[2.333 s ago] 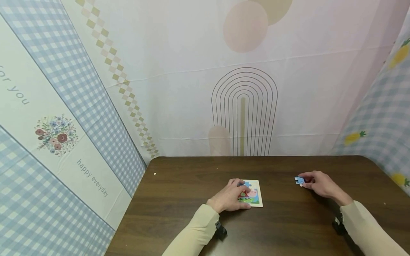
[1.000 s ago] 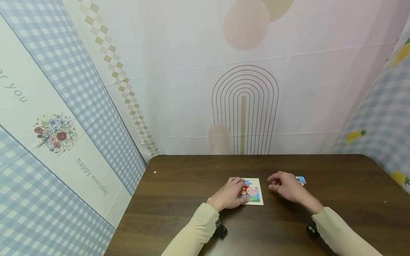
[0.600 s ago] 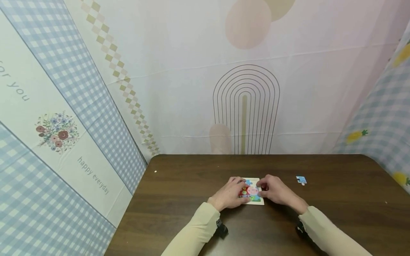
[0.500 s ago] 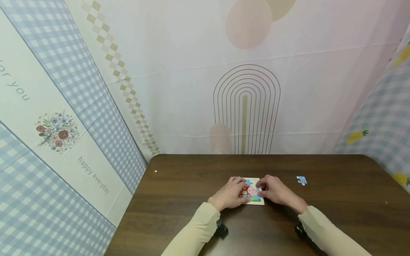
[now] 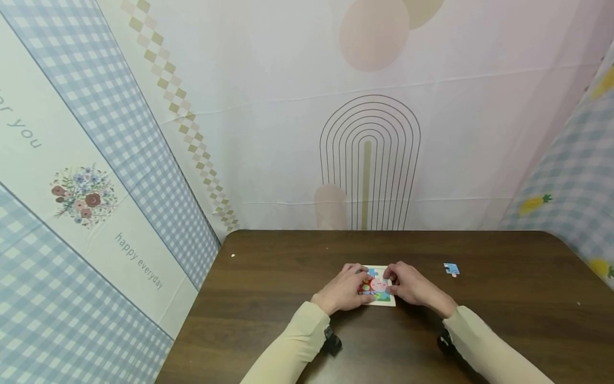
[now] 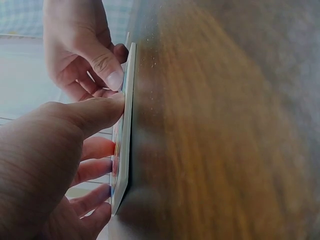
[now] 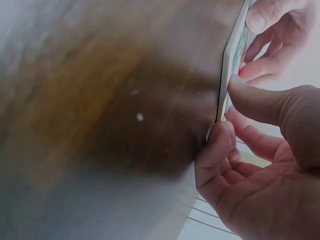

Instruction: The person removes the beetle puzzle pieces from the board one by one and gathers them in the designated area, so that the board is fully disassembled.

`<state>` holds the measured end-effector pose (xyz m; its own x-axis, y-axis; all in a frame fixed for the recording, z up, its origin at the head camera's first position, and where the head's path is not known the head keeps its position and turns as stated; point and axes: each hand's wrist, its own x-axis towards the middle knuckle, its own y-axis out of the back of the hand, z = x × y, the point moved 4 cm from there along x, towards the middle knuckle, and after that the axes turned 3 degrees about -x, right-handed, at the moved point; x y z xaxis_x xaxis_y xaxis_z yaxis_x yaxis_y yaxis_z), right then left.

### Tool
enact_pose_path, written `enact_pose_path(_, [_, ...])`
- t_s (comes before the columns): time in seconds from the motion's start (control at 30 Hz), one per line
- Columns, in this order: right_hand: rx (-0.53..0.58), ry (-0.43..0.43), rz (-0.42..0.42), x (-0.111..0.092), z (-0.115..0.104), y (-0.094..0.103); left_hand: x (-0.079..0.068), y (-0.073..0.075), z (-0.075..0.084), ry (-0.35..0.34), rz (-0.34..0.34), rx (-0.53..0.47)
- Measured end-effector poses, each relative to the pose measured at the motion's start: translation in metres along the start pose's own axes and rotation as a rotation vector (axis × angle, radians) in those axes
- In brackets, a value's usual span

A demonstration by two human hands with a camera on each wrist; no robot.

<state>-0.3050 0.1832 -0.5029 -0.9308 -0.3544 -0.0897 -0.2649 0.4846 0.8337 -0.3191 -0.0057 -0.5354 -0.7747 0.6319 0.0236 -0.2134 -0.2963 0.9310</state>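
A small jigsaw puzzle [image 5: 379, 286] with a pink cartoon pig in a white frame lies on the table. My left hand [image 5: 341, 291] rests over its left half, fingertips pressing on the surface; in the left wrist view the thumb sits by the frame's near edge [image 6: 128, 90]. At the right edge my right hand [image 5: 413, 284] grips with thumb and forefinger. The right wrist view shows that thumb on the puzzle's face, other fingers bent past the corner. Whether a single piece is pinched there is hidden. A loose blue puzzle piece [image 5: 451, 269] lies to the right.
The dark wooden table [image 5: 268, 309] ends at a fabric wall backdrop [image 5: 278, 160]. A tiny white speck [image 5: 233, 255] sits near its far left corner. A small black wrist camera [image 5: 332, 342] hangs at the left cuff.
My right hand has put the loose blue piece down on the right and moved left to the puzzle's right edge. The left hand has stayed on the puzzle.
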Motion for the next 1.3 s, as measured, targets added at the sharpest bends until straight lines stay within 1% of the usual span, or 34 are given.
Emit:
enact_pose_path(0.03, [-0.006, -0.001, -0.002, 0.0, -0.001, 0.0, 0.0, 0.001, 0.001, 0.002, -0.003, 0.002])
enact_pose_path(0.17, [-0.006, -0.004, -0.008, 0.0, -0.004, 0.001, 0.002, -0.003, -0.001, -0.005, 0.007, 0.01])
enact_pose_path(0.27, [0.026, -0.005, -0.003, 0.001, -0.004, 0.0, 0.005, -0.008, -0.006, -0.005, 0.016, -0.002])
enact_pose_path(0.37, [0.051, 0.022, 0.007, 0.001, -0.003, 0.0, 0.007, -0.013, -0.009, 0.001, 0.017, -0.022])
enact_pose_path(0.53, [0.027, 0.072, 0.033, -0.002, -0.004, 0.001, 0.004, -0.007, -0.005, 0.007, 0.003, -0.006])
enact_pose_path(0.57, [0.03, 0.066, 0.036, -0.002, -0.004, 0.001, 0.004, -0.007, -0.005, 0.004, 0.007, 0.005])
enact_pose_path(0.73, [0.047, 0.04, 0.057, -0.006, -0.005, -0.001, 0.001, -0.004, -0.002, 0.002, 0.007, -0.003])
enact_pose_path(0.8, [0.045, 0.034, 0.073, -0.007, -0.006, -0.001, -0.001, 0.0, 0.001, 0.004, 0.004, 0.001])
enact_pose_path(0.87, [0.046, 0.037, 0.095, -0.008, -0.007, -0.001, -0.005, 0.006, 0.007, 0.01, -0.006, 0.007])
enact_pose_path(1.03, [0.076, 0.044, 0.152, -0.008, -0.007, 0.0, -0.012, 0.018, 0.017, 0.027, -0.019, 0.011])
enact_pose_path(1.1, [0.087, 0.04, 0.157, -0.007, -0.005, 0.0, -0.012, 0.016, 0.016, 0.02, -0.009, 0.022])
enact_pose_path(1.23, [0.109, 0.009, 0.141, -0.005, -0.003, -0.001, -0.011, 0.016, 0.016, 0.013, -0.006, 0.01])
enact_pose_path(1.3, [0.123, -0.007, 0.13, -0.005, -0.003, -0.001, -0.006, 0.007, 0.007, -0.002, 0.01, 0.033])
